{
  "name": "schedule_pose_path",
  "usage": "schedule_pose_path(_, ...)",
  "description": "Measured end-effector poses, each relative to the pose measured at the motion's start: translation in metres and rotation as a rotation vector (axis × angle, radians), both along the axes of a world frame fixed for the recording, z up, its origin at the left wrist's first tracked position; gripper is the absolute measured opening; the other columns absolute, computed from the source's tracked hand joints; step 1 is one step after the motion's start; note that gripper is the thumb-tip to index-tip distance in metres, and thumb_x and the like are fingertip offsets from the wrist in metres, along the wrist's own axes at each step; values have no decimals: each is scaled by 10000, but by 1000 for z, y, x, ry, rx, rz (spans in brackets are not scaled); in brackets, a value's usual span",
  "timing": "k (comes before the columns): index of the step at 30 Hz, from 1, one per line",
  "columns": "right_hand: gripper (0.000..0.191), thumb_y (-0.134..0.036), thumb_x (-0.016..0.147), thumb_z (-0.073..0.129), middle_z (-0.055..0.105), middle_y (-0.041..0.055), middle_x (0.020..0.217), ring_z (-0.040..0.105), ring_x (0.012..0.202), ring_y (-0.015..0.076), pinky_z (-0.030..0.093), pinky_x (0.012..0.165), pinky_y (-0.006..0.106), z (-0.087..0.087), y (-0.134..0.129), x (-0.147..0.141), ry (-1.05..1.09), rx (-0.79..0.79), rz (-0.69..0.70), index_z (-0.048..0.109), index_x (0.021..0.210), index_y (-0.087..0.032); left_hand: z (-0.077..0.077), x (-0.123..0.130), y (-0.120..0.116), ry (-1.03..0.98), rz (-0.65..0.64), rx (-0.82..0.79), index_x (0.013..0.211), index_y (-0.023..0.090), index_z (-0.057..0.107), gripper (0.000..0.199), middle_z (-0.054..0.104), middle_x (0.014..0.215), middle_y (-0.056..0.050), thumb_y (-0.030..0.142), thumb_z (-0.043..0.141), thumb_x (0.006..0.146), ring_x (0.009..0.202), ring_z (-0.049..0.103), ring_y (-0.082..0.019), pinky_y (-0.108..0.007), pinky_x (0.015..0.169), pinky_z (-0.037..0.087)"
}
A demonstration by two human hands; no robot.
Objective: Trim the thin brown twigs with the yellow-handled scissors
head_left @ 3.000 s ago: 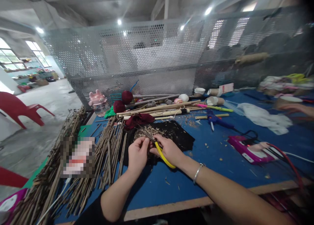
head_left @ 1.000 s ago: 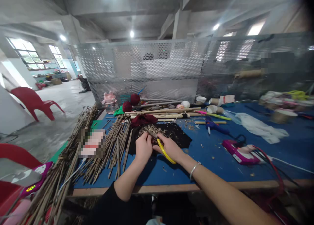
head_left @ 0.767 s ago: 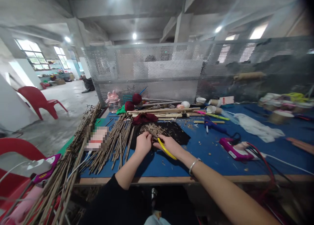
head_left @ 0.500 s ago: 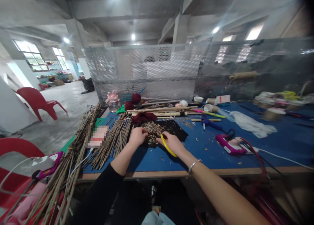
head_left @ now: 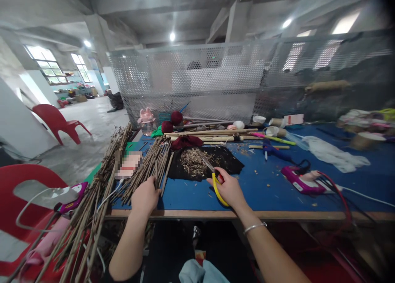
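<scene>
My right hand (head_left: 230, 188) grips scissors (head_left: 210, 164) with yellow handles, their blades pointing up and left over a heap of small cut twig pieces (head_left: 193, 163). The heap rests on a black cloth (head_left: 233, 161) on the blue table. My left hand (head_left: 145, 197) is at the near end of a pile of thin brown sticks (head_left: 151, 157), left of the cloth. Its fingers are closed on the end of one stick (head_left: 156, 172); the fingertips are partly hidden.
A long bundle of branches (head_left: 92, 196) leans along the table's left edge by red chairs (head_left: 21, 192). Behind the cloth lie dark red fabric (head_left: 187, 142), yarn balls (head_left: 177, 118) and rods. To the right are a blue glue gun (head_left: 274, 152), a purple power strip (head_left: 296, 180) and a plastic bag (head_left: 333, 153).
My left hand has left the heap of cut pieces and moved left and nearer to the sticks. My right hand has drawn back slightly with the scissors, whose blades now show. The view has shifted.
</scene>
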State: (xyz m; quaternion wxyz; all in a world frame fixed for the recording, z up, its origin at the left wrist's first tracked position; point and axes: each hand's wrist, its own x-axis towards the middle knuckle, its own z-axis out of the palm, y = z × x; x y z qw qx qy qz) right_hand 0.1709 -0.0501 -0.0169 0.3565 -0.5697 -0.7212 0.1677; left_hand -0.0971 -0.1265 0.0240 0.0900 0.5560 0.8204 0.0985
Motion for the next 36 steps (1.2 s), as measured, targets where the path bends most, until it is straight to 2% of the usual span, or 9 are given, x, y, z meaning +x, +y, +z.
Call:
schedule_pose_path(2,465,-481,734,539,523,-3,629,490,549,135,385,531,232,-1,-1,1,1,8,6,567,1083,-176,0,-2,3,-11,0,15,1112,198,535,367,670,962,-109,269,518,752,887,622,-257,-303,711,419)
schedule_pose_path(6,444,-475,742,537,501,-13,619,480,547,132,382,530,232,-2,-1,2,-37,27,34,564,1075,-182,7,-11,16,-14,84,115,1090,219,552,329,682,894,-100,272,480,773,863,629,-262,-326,725,428)
schedule_pose_path(10,443,-472,743,536,490,-17,618,473,543,129,375,525,229,-1,-1,1,-27,32,30,561,1073,-177,12,-12,32,11,140,171,1064,200,579,321,666,955,-124,336,485,788,919,610,-272,-334,737,436)
schedule_pose_path(13,432,-471,746,534,471,-24,606,463,537,128,370,523,229,-1,-1,1,-32,29,42,561,1067,-183,8,-2,38,36,88,243,1010,206,602,294,646,1020,-116,370,482,798,928,602,-251,-313,736,437)
schedule_pose_path(16,428,-465,750,534,463,-27,607,461,539,127,370,531,230,-1,-2,1,-34,32,55,554,1074,-184,1,12,40,4,1,149,993,199,612,303,665,961,-109,383,532,767,892,616,-250,-306,718,438)
schedule_pose_path(19,434,-462,753,533,464,-26,610,461,542,127,369,532,229,-1,-2,1,-27,31,54,548,1083,-180,-2,16,41,19,-22,84,1032,188,607,329,672,953,-124,328,565,738,901,620,-271,-320,720,440)
schedule_pose_path(24,434,-459,751,537,465,-27,615,458,537,124,361,518,223,-3,-2,2,-22,29,63,547,1082,-180,-1,-1,44,-34,6,157,1049,170,624,317,687,918,-125,270,463,795,901,628,-241,-302,771,437)
schedule_pose_path(30,429,-456,749,539,456,-34,602,449,526,119,354,510,220,-6,0,2,-24,49,64,551,1077,-179,-2,-24,45,-71,62,305,1098,161,593,337,687,932,-100,260,452,809,890,628,-229,-299,781,441)
schedule_pose_path(36,433,-457,749,533,470,-27,608,448,529,122,358,515,224,-3,-1,2,-22,53,76,557,1075,-172,2,-18,41,33,113,306,1068,175,608,337,647,1013,-125,331,487,794,944,595,-269,-333,774,443)
